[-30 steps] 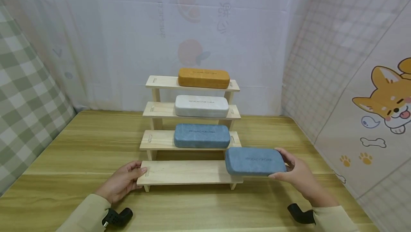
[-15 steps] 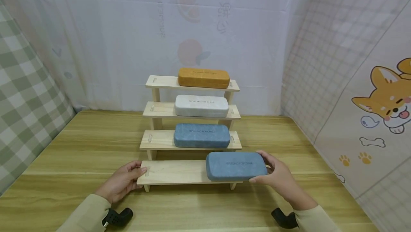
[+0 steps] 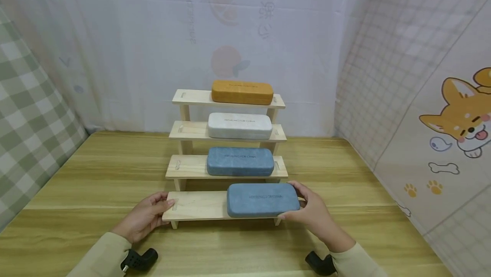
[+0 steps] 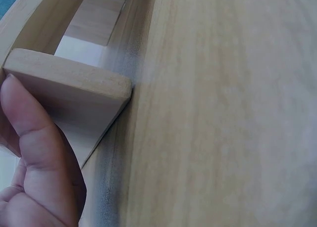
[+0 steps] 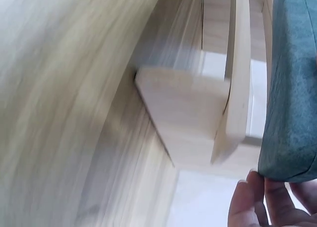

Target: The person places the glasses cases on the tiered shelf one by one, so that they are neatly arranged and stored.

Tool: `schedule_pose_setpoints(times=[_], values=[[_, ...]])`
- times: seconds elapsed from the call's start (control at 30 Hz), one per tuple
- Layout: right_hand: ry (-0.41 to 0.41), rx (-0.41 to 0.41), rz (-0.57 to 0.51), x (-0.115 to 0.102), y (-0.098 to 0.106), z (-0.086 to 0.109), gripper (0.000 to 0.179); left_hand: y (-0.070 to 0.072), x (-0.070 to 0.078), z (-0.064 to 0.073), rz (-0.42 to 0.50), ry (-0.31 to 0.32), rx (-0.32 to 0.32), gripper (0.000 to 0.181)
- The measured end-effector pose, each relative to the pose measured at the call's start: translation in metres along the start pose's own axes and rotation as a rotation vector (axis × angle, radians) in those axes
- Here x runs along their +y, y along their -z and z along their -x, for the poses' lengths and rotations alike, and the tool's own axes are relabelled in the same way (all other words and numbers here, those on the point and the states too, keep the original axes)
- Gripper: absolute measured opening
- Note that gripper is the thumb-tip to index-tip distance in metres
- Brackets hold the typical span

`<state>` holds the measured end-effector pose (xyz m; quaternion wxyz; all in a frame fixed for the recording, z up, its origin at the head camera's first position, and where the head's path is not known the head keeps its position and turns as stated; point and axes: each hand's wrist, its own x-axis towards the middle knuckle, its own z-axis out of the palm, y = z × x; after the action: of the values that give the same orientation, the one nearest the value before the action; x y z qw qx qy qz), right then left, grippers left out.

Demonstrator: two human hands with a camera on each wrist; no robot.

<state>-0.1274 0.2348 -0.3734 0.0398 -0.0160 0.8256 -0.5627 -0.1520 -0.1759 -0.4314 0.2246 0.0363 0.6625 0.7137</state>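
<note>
A four-step wooden display stand [image 3: 197,206] stands on the table. My left hand [image 3: 147,215] grips the left end of its lowest step, thumb on top. My right hand [image 3: 314,215] holds a blue glasses case [image 3: 262,200] by its right end, over the right part of that step. In the right wrist view a narrow gap shows between the held case [image 5: 292,88] and the step's board [image 5: 237,64]. A second blue glasses case [image 3: 240,161] lies on the step above, then a white case [image 3: 240,126], and an orange case [image 3: 242,92] on top.
The wood-grain table [image 3: 107,174] extends on both sides of the stand. A pale printed cloth [image 3: 153,55] hangs behind it. Green checked cloth [image 3: 30,111] borders the left, and a cloth with a cartoon dog [image 3: 466,115] the right.
My right hand has carried the blue glasses case leftward and slightly down, from beyond the lowest step's right end to over it. The left hand keeps its grip on the step.
</note>
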Motion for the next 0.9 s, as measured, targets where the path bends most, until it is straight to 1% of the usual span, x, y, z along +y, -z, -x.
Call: schedule_pose_setpoints(times=[0.17, 0.4, 0.63, 0.8, 0.9], values=[[-0.006, 0.005, 0.028, -0.004, -0.01, -0.001, 0.089, 0.001, 0.0, 0.0, 0.006, -0.001, -0.007, 0.065], [0.001, 0.017, 0.061, -0.007, -0.024, -0.005, 0.092, 0.002, 0.0, 0.001, 0.004, -0.002, -0.013, 0.066], [-0.031, 0.04, 0.118, -0.015, -0.037, -0.006, 0.092, 0.003, 0.0, 0.001, -0.001, -0.004, -0.016, 0.065], [-0.033, 0.046, 0.174, -0.017, -0.044, -0.007, 0.093, 0.002, 0.0, 0.0, -0.008, -0.005, -0.017, 0.065], [-0.039, 0.044, 0.189, -0.018, -0.046, -0.009, 0.094, 0.002, 0.0, 0.0, -0.01, -0.007, -0.016, 0.064]])
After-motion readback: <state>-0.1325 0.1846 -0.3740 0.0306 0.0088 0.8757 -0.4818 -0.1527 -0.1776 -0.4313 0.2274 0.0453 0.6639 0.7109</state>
